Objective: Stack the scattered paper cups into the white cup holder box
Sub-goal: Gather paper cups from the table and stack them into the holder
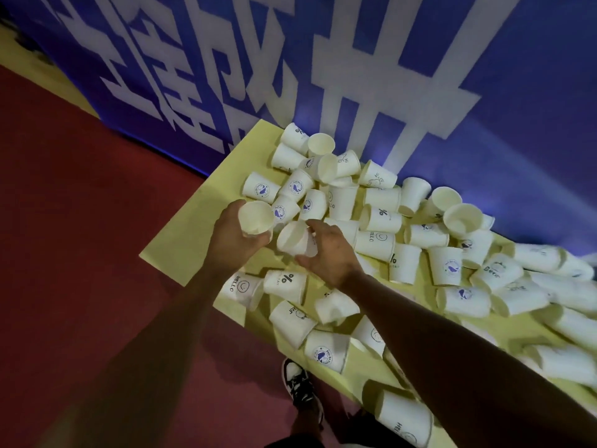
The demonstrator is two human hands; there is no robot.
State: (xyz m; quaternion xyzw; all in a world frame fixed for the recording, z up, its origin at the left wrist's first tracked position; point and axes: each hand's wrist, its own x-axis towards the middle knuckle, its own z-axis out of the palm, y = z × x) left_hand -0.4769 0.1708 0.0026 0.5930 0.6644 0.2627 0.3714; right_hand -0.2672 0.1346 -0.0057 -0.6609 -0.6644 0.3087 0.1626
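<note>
Paper cup (256, 217) mouth-up in left hand (230, 242); right hand (331, 255) grips second cup (292, 239), tilted

blurry cups (565, 360) at rt edge; banner (533, 92) text cropped

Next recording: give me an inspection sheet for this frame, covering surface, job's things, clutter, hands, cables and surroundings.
Surface: yellow table, largely covered with cups.
Job's things: loose paper cups scattered in a heap, most on their sides; white cup holder box not in view.
Clutter: nothing seen besides the cups.
Grippers: left hand holds the left-hand cup, mouth toward the camera; right hand grips the right-hand cup, tilted, close beside it.
Cables: nothing seen.
Surroundings: blue banner with white characters behind the table; red floor; black-and-white shoe by the table's near edge.
</note>
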